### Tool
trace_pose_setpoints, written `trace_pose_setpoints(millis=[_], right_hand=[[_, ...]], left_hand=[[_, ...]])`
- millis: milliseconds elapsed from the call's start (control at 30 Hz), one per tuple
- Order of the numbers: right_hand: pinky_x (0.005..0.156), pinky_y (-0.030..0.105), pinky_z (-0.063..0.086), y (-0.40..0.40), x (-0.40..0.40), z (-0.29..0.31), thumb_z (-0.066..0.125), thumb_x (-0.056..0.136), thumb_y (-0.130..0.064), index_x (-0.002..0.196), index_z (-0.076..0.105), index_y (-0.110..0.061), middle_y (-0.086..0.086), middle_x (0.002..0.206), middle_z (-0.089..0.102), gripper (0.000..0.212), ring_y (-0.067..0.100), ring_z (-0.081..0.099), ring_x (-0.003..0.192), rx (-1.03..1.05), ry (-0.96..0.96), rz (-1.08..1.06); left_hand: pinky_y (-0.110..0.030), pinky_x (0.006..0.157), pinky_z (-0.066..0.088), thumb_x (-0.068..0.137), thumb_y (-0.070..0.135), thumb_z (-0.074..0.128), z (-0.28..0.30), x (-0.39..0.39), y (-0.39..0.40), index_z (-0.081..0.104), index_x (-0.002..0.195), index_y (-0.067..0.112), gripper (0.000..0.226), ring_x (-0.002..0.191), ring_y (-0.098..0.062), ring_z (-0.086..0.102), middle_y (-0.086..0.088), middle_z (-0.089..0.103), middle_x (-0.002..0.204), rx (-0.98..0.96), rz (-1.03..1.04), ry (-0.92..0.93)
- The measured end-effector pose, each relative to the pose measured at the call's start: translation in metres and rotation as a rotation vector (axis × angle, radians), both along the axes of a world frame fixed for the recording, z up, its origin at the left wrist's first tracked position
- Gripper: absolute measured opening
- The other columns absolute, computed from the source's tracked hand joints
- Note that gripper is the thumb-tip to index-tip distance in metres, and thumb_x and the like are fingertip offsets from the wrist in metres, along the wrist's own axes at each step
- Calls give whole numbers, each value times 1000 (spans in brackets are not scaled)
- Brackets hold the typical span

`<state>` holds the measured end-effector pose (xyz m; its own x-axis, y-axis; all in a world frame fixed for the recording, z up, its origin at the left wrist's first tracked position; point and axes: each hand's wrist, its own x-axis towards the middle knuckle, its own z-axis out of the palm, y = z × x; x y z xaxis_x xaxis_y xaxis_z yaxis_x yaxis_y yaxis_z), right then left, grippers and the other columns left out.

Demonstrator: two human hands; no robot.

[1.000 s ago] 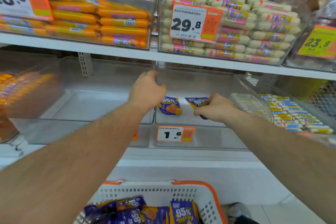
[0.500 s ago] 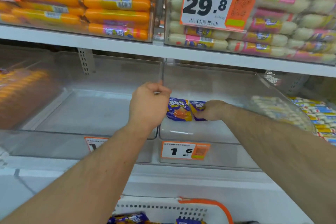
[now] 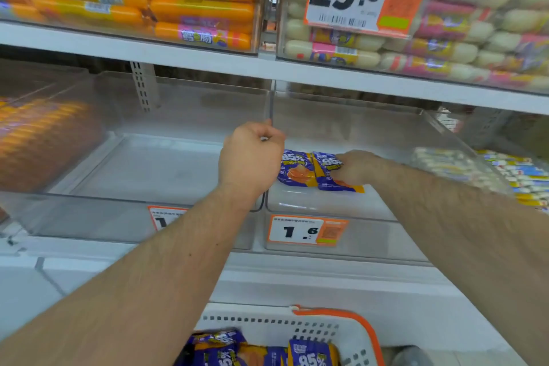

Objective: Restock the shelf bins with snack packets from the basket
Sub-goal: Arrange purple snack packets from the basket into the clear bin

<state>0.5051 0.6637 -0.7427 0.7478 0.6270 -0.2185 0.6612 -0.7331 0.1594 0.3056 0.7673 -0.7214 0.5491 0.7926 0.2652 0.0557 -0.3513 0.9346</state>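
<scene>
Two purple "85%" snack packets lie side by side in the clear shelf bin (image 3: 341, 202) marked 1.6. The left packet (image 3: 295, 169) lies free. My right hand (image 3: 355, 166) reaches into the bin and rests on the right packet (image 3: 329, 178), its fingers hidden under the hand. My left hand (image 3: 251, 157) is curled round the top edge of the clear divider wall (image 3: 271, 104) between two bins. Below, the white basket (image 3: 267, 327) with an orange rim holds several more purple packets (image 3: 312, 356).
The clear bin (image 3: 154, 169) left of the divider holds nothing. Further left, a bin holds orange sausages (image 3: 38, 140); to the right sits a bin of white sticks (image 3: 445, 163). The upper shelf (image 3: 326, 71) carries bins of orange and white sausages, close above my hands.
My right hand has set its packet down beside the first one, and the two now touch. The view has come closer to the shelf. My left hand stays on the divider.
</scene>
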Motion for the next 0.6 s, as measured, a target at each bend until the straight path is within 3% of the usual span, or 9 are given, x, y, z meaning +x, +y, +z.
trace_pose_setpoints(millis=[133,167,233,300,333,400,500,600], right_hand=[[79,30,49,-15,-35,24,50,92,-36,84,67,-14,12,113,66,28,32,58,95,228,-69,-50],[75,30,49,-21,-52,31,51,89,-31,79,66,-11,13,105,68,27,33,58,91,371,-84,-73],[74,31,48,-33,-95,41,52,85,-26,80,69,-10,12,91,70,23,33,62,89,761,-167,-67],[69,32,43,-49,-145,43,51,77,-26,71,66,-12,6,72,64,21,27,58,75,1151,-267,68],[65,31,40,-57,-168,39,50,73,-25,66,62,-11,1,64,57,21,23,54,67,1295,-280,153],[59,28,36,-70,-203,19,48,70,-26,60,57,-9,-4,58,47,22,16,46,59,1452,-245,219],[53,21,29,-84,-235,-32,52,73,-24,59,53,-15,-8,53,43,16,10,40,58,1386,18,49],[52,24,33,-92,-244,-105,58,83,-17,57,51,-18,-5,56,49,27,18,50,64,1013,305,-184]], left_hand=[[-24,68,45,91,20,51,12,-9,-7,66,78,26,21,83,-29,66,6,62,133,125,-1,158],[-23,70,43,92,20,50,16,-13,-9,68,86,24,20,86,-27,66,2,65,129,164,-18,211],[-24,82,43,91,17,53,23,-20,-15,71,103,18,23,112,-25,60,-5,64,127,233,-38,245],[-20,100,35,84,14,57,29,-34,-25,71,111,15,30,128,-19,49,-8,56,137,318,-38,140],[-15,100,33,80,14,57,29,-46,-36,71,107,14,31,122,-16,52,-7,57,132,374,-50,39],[-3,82,35,71,12,51,16,-76,-62,71,95,13,31,91,-5,55,1,61,106,429,-100,-145],[-13,70,43,72,13,52,-32,-116,-94,70,89,14,25,71,-5,53,11,57,89,293,-162,-106],[-15,68,44,83,5,59,-92,-144,-109,67,88,24,21,66,-1,54,8,66,93,91,-196,166]])
